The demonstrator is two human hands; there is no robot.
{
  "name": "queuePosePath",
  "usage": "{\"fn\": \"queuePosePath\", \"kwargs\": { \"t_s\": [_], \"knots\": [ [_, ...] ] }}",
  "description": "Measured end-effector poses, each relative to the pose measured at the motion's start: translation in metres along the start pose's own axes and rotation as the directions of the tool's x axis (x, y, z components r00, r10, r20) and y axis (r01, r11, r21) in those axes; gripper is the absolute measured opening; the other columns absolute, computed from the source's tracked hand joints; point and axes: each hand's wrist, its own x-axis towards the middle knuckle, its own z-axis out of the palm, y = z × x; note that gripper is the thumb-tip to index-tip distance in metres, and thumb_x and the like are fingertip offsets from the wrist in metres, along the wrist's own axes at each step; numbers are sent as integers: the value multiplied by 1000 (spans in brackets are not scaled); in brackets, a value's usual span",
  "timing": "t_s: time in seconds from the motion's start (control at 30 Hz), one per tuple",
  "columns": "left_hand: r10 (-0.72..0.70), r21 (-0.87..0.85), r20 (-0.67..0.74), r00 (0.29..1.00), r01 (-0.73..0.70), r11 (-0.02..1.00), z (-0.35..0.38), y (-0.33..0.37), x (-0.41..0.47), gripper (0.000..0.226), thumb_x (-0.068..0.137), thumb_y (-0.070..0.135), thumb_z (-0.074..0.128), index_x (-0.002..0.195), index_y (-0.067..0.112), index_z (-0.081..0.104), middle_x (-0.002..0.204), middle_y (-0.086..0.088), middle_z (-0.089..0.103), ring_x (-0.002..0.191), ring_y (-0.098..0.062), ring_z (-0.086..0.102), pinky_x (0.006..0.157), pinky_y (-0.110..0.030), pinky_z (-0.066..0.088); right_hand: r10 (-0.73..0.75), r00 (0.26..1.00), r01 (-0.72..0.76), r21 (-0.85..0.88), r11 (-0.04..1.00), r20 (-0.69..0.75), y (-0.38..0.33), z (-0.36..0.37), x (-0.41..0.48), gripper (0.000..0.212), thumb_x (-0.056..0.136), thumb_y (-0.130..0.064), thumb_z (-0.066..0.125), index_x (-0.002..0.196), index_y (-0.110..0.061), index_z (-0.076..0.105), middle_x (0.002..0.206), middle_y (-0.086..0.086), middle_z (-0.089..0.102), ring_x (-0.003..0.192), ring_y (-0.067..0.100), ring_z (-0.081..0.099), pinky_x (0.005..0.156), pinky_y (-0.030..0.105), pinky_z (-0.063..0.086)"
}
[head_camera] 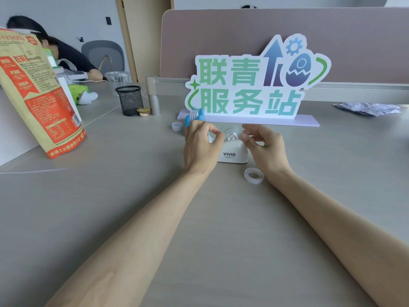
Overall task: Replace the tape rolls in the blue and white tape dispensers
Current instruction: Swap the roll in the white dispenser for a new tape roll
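A white tape dispenser marked VIVID stands on the grey desk between my hands, with a clear tape roll seated in its top. My left hand curls over the dispenser's left end, fingers pinched together. At the roll's right side my right hand pinches something small; what it holds is too small to tell. A blue tape dispenser stands just behind my left hand. Near my right wrist a loose clear tape roll lies flat. A small white core sits left of the blue dispenser.
A green and white sign on a lilac base stands right behind the dispensers. A black mesh pen cup and a large printed bag are at the left. A person leans on the desk at far left. Crumpled plastic lies far right.
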Motion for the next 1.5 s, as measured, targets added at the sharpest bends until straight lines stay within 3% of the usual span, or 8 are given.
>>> {"fn": "queuePosePath", "kwargs": {
  "t_s": [0.2,0.4,0.6,0.83,0.97,1.2,1.33,1.5],
  "knots": [
    [-54,-19,8,999,54,998,-3,0,1,5,84,22,61,80,21,58,100,8,46,111,-15,45,72,-18,29,-9,1000,8,-48,999,-18,-5,-1,-3,18,92,-22,62,109,-21,67,106,-10,67,82,4,60,71,14,45],
    [-75,-41,-1,997,75,996,-1,-3,2,6,84,22,62,81,16,62,100,7,47,109,-18,48,77,-20,33,-82,997,82,-135,987,1,-11,5,-9,21,94,-18,53,106,-19,70,110,-10,64,82,-13,56,66,8,43],
    [-80,-45,-15,997,79,996,0,-5,5,5,84,20,59,82,16,61,101,3,50,109,-20,49,83,-25,41,-131,990,140,-213,967,57,-8,8,-11,28,86,-11,57,110,-16,71,111,-4,63,92,9,59,85,34,52],
    [-100,-73,-25,995,98,993,1,-7,7,4,84,16,57,80,15,58,100,2,50,103,-22,53,84,-33,46,-121,990,132,-211,968,67,-11,7,-13,35,82,-10,56,112,-17,71,106,-8,61,93,8,58,85,35,53],
    [-144,-132,-32,989,138,982,-2,-7,8,5,86,14,56,81,17,55,102,3,48,88,-16,53,81,-28,45,-138,987,152,-229,961,78,-15,6,-15,39,78,-13,54,113,-18,71,103,-11,62,93,14,62,86,35,52],
    [-139,-118,-45,989,133,984,-1,-4,7,5,86,15,57,81,18,56,102,4,48,90,-16,55,80,-27,44,-115,991,128,-249,960,64,-14,4,-15,37,76,-16,54,108,-22,73,104,-11,69,87,15,64,86,37,53],
    [-173,-150,-56,983,163,975,-2,-8,8,7,87,15,55,85,12,61,102,3,48,87,-14,54,77,-24,41,-154,981,178,-228,957,116,-15,6,-16,42,77,-17,52,114,-17,70,118,-6,67,105,16,61,91,39,51],
    [-268,-220,-53,962,251,943,-9,-12,11,13,86,19,54,87,9,63,106,0,55,83,-13,55,76,-24,40,-175,971,216,-282,935,164,-17,7,-19,59,82,-29,53,139,-16,49,136,-1,57,126,19,49,102,33,43]
  ]
}}
